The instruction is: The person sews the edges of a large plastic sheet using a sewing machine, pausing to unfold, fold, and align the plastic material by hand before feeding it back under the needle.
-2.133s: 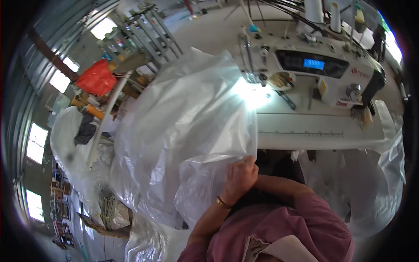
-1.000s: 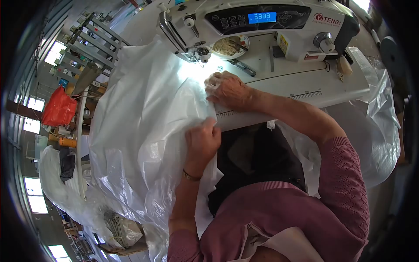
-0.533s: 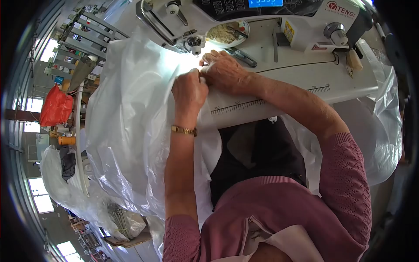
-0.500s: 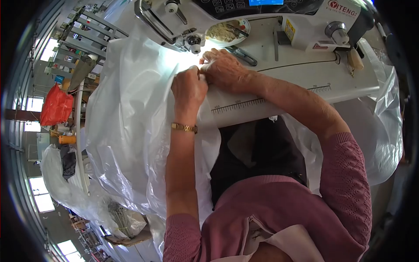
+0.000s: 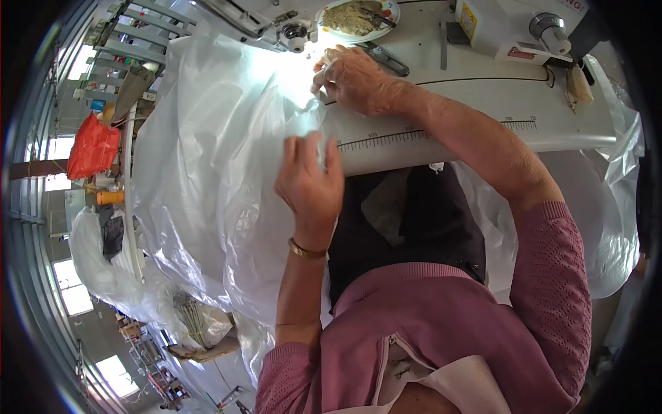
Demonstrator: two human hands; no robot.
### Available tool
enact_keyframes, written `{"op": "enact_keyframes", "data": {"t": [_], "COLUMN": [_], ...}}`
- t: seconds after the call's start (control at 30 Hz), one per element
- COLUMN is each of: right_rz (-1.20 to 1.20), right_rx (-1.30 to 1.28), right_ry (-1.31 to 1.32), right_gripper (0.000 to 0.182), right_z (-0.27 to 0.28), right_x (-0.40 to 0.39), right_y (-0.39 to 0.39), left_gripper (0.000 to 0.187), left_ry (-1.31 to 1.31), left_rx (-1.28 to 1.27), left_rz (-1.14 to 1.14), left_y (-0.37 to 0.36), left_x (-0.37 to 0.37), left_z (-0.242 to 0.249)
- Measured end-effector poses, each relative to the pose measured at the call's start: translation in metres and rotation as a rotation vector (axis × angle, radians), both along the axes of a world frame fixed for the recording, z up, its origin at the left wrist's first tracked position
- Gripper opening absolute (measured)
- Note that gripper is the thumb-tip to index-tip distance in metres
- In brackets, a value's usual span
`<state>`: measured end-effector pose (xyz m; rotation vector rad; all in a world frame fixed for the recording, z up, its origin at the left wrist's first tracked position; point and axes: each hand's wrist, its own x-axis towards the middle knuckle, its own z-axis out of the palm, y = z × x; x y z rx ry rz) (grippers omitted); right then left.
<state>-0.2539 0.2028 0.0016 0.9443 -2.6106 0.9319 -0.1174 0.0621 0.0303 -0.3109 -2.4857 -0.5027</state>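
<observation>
A large translucent plastic sheet hangs over the left part of the machine table, its edge gathered under a bright lamp glow. My right hand lies near the sewing machine head, thumb and fingers pinched on the sheet's edge. Closer to my body, my left hand is raised at the sheet's edge with bent fingers. Motion smears those fingertips, so a grip on the film cannot be made out. Glare hides the spot below the machine head.
Behind my right hand are a plate of crumbly material and a dark-handled tool. A ruler scale runs along the table's front edge. More plastic hangs at the right. A red bag is at the far left.
My left hand has drawn back toward my body, away from my right hand. My right hand remains at the sheet's edge near the machine head. The whole view has shifted slightly.
</observation>
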Motion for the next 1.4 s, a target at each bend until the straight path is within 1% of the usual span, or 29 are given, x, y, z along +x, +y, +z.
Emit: {"op": "enact_keyframes", "data": {"t": [0.03, 0.1, 0.17, 0.23, 0.3, 0.33, 0.37, 0.4, 0.53, 0.6, 0.63, 0.7, 0.73, 0.8, 0.83, 0.9, 0.93, 1.0, 1.07, 1.13, 1.17, 1.23, 1.27, 1.33, 1.37, 1.4], "right_rz": [-0.004, -0.014, -0.026, -0.021, -0.023, -0.024, -0.022, 0.091, 0.064, 0.070, 0.072, 0.077, 0.074, -0.028, -0.033, -0.052, -0.053, -0.027, -0.012, -0.011, -0.006, -0.032, -0.055, -0.029, -0.041, -0.035], "right_rx": [0.003, -0.017, -0.029, 0.019, 0.007, 0.000, -0.006, -0.013, -0.015, -0.089, -0.092, 0.044, 0.044, 0.023, 0.021, 0.009, 0.015, 0.008, 0.005, 0.010, 0.013, 0.052, 0.056, 0.205, 0.144, 0.195], "right_ry": [-0.005, 0.012, 0.037, 0.126, 0.125, 0.140, 0.161, 0.057, 0.043, 0.063, 0.060, 0.002, 0.003, 0.132, 0.138, 0.109, 0.113, 0.075, 0.094, 0.095, 0.099, 0.192, 0.192, 0.179, 0.288, 0.252], "right_gripper": [0.014, 0.013, 0.012, 0.011, 0.012, 0.013, 0.013, 0.013, 0.013, 0.014, 0.014, 0.020, 0.020, 0.015, 0.015, 0.015, 0.015, 0.014, 0.014, 0.014, 0.014, 0.016, 0.016, 0.022, 0.023, 0.022], "right_z": [0.000, 0.001, 0.000, -0.005, -0.011, -0.013, -0.013, 0.005, 0.012, 0.006, 0.010, 0.020, 0.014, 0.000, -0.002, -0.003, -0.004, -0.003, -0.002, 0.001, 0.001, -0.003, -0.007, -0.003, -0.009, -0.003], "right_x": [0.001, 0.005, 0.004, 0.000, 0.000, -0.001, -0.002, 0.001, 0.004, 0.002, 0.004, 0.007, 0.005, 0.001, 0.001, 0.000, -0.001, -0.003, 0.000, 0.000, 0.001, 0.002, 0.003, 0.006, 0.006, 0.008], "right_y": [-0.004, -0.006, -0.002, -0.006, -0.006, -0.006, -0.005, 0.001, 0.004, 0.003, 0.002, 0.005, 0.005, -0.003, -0.004, -0.003, -0.002, -0.003, -0.002, -0.002, -0.004, -0.003, -0.002, -0.004, -0.006, -0.005], "left_gripper": [0.011, 0.016, 0.016, 0.016, 0.013, 0.013, 0.013, 0.013, 0.013, 0.013, 0.013, 0.008, 0.008, 0.012, 0.012, 0.021, 0.021, 0.028, 0.033, 0.026, 0.026, 0.016, 0.016, 0.010, 0.010, 0.010], "left_ry": [-0.003, -0.234, -0.236, -0.247, -0.137, -0.150, -0.141, -0.135, -0.155, -0.341, -0.344, -0.489, -0.487, -0.789, -0.784, -0.667, -0.662, -0.363, -0.080, 0.009, 0.013, -0.159, -0.157, -0.195, -0.156, -0.151], "left_rx": [-0.009, 0.069, 0.065, 0.047, -0.107, -0.107, -0.166, -0.229, -0.154, -0.167, -0.169, -0.074, -0.075, 0.225, 0.220, -0.046, -0.042, -0.057, -0.123, -0.263, -0.260, -0.266, -0.266, -0.279, -0.290, -0.290], "left_rz": [0.013, -0.079, -0.035, 0.042, 0.096, 0.109, 0.107, 0.104, 0.077, -0.090, -0.088, -0.293, -0.296, -0.266, -0.270, -0.349, -0.352, -0.040, -0.146, -0.115, -0.109, 0.029, 0.007, -0.025, -0.038, -0.070], "left_y": [-0.001, -0.001, -0.006, -0.019, -0.029, -0.032, -0.034, -0.038, -0.035, -0.044, -0.046, -0.047, -0.052, -0.064, -0.065, -0.063, -0.055, -0.032, -0.017, -0.007, -0.005, -0.001, -0.001, -0.006, -0.008, -0.009], "left_x": [0.012, 0.036, 0.050, 0.060, 0.061, 0.061, 0.059, 0.062, 0.074, 0.090, 0.102, 0.120, 0.120, 0.117, 0.114, 0.102, 0.097, 0.087, 0.057, 0.020, 0.006, -0.017, -0.020, -0.029, -0.033, -0.036], "left_z": [-0.002, -0.012, -0.032, -0.045, -0.055, -0.060, -0.063, -0.064, -0.052, -0.029, -0.018, -0.001, 0.001, 0.005, 0.006, 0.007, 0.008, 0.015, 0.019, 0.017, 0.014, 0.007, 0.005, 0.002, -0.002, -0.002]}}
